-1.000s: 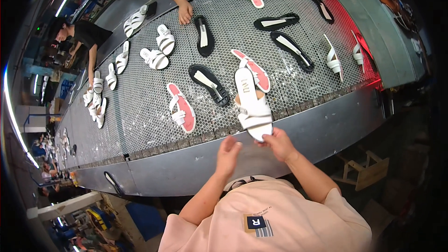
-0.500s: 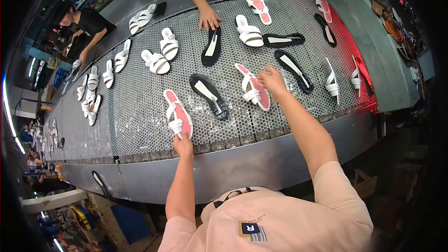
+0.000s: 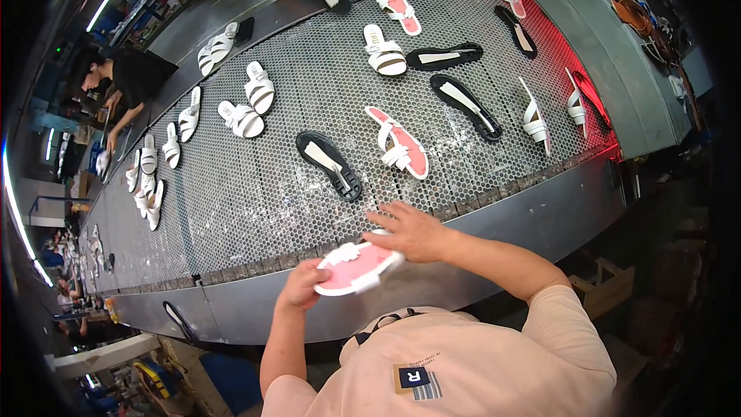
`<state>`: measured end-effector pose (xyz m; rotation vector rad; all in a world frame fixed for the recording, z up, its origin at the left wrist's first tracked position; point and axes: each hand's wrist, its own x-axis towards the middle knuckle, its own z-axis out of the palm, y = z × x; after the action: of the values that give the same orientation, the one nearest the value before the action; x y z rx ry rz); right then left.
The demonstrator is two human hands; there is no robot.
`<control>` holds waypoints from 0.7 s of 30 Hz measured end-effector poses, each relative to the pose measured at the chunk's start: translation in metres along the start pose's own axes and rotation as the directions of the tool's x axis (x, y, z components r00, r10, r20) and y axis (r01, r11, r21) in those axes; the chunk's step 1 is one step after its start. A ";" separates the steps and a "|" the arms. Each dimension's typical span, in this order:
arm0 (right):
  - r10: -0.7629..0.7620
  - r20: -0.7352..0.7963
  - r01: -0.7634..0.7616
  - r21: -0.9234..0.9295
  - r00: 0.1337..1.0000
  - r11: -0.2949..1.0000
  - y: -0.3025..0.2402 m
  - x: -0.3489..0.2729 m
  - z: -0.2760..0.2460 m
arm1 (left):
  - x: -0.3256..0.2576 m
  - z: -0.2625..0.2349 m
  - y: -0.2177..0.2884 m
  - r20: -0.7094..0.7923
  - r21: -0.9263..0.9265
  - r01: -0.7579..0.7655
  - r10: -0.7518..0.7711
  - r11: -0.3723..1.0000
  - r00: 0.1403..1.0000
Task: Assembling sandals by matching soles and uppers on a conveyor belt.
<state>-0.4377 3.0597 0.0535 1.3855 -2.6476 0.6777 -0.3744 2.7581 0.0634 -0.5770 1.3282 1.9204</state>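
Pinching one end of a pink-and-white sandal (image 3: 351, 269), the left hand (image 3: 302, 286), in the head view, holds it by the near side of the conveyor (image 3: 231, 177); the right hand (image 3: 414, 236), fingers spread, meets its other end. Judged light, pliable; edge grip advised.

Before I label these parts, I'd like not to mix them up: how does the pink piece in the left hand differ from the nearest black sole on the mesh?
The pink piece has a pink face edged in white; the black sole has a pale strip along its middle. The pink piece is held in the left hand, while the black sole lies on the mesh. Both are elongated.
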 end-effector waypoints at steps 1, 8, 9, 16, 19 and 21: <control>0.056 0.104 -0.070 0.143 0.993 0.987 0.004 -0.013 0.015 | 0.002 0.013 0.002 0.022 0.014 0.042 -0.042 0.999 0.999; 0.414 0.505 -0.639 0.438 0.757 0.632 0.004 -0.128 0.012 | 0.102 -0.006 0.029 -0.262 0.670 0.027 0.202 0.742 0.944; 0.397 0.523 -0.641 0.453 0.754 0.620 0.001 -0.136 0.014 | 0.119 -0.012 0.036 -0.356 0.684 -0.033 0.374 0.728 0.856; 0.545 0.819 -0.543 0.544 0.179 -0.640 -0.033 -0.202 0.041 | 0.241 -0.080 0.104 -0.436 0.899 0.272 0.654 0.342 0.618; 0.509 0.859 -0.400 0.486 0.055 -0.777 -0.038 -0.203 0.041 | 0.271 -0.064 0.125 -0.499 0.865 0.393 0.621 0.312 0.605; 0.538 0.843 -0.386 0.500 0.012 -0.775 -0.040 -0.208 0.044 | 0.281 -0.059 0.129 -0.495 0.867 0.402 0.601 0.295 0.627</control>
<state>-0.2775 3.1798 -0.0279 -1.8744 -1.9380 2.8310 -0.6557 2.7615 -0.0778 -0.6487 2.8319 0.4018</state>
